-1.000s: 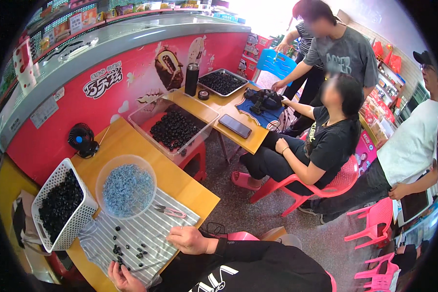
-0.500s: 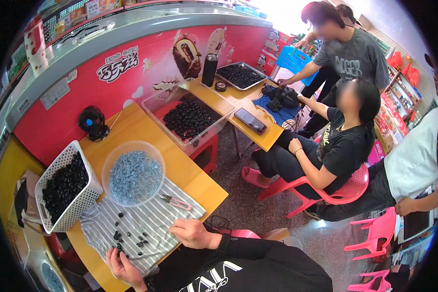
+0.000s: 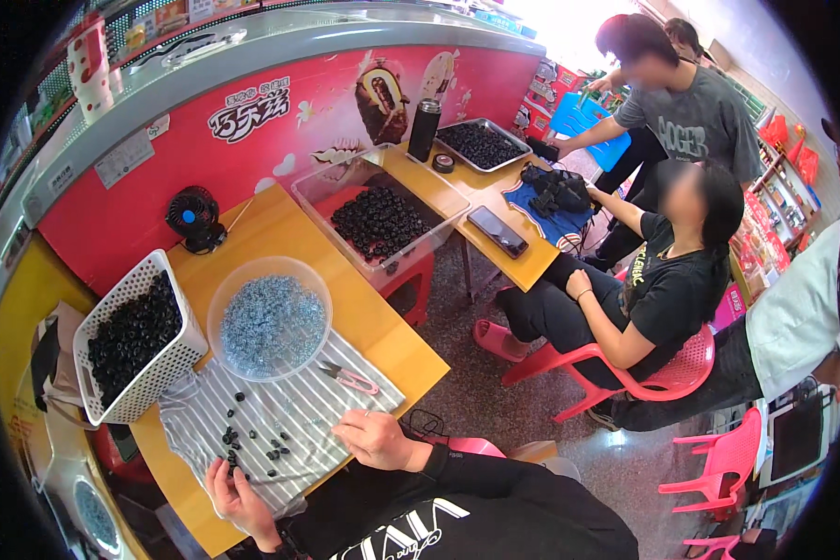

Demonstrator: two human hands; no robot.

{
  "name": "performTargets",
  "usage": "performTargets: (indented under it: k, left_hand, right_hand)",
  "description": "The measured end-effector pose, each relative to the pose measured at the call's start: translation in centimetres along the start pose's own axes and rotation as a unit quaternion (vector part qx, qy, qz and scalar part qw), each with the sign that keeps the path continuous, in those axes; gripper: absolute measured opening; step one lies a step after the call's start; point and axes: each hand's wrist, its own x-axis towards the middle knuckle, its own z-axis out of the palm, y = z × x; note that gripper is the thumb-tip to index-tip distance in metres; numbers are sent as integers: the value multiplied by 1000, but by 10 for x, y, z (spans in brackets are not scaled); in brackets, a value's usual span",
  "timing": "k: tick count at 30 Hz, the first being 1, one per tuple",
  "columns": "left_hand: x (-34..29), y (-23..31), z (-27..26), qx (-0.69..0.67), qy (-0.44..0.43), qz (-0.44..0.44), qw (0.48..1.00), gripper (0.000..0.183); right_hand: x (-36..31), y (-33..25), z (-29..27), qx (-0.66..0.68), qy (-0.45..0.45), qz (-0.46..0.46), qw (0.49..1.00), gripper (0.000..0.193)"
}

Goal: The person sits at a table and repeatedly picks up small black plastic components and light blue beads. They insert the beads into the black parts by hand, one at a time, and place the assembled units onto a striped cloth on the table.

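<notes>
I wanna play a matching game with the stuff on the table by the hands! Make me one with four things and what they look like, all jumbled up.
Things
1. Fan
2. Round bowl
3. Basket
4. Scissors

Clues
A. White with holes, holding lots of black pieces
B. Pink-handled, lying on the striped cloth
C. Black with a blue middle
D. See-through, holding pale blue pieces

Right pairs: 1-C, 2-D, 3-A, 4-B

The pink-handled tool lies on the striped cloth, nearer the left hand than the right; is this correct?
Not quite: the head view shows the pink-handled tool on the striped cloth, but nearer the right hand than the left hand.
</notes>
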Motion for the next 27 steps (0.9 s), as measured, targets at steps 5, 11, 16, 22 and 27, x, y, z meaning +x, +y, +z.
performTargets:
  k: [5,11,16,22,27]
  left_hand:
    - [0,-1,0,15,3,14,1000,23]
    - [0,0,0,14,-3,4,1000,23]
    - [-1,-4,0,21,5,12,1000,23]
    - [1,1,-1,31,-1,5,999,22]
    - [1,1,1,2,-5,-12,1000,22]
  right_hand:
    - [-1,1,1,-2,-4,0,1000,19]
    - [-2,1,-1,-5,-8,4,1000,22]
    - [-2,3,1,7,-8,1,1000,23]
    - [-1,2,0,5,-8,-1,1000,24]
    - [-2,3,1,-2,-6,-3,1000,22]
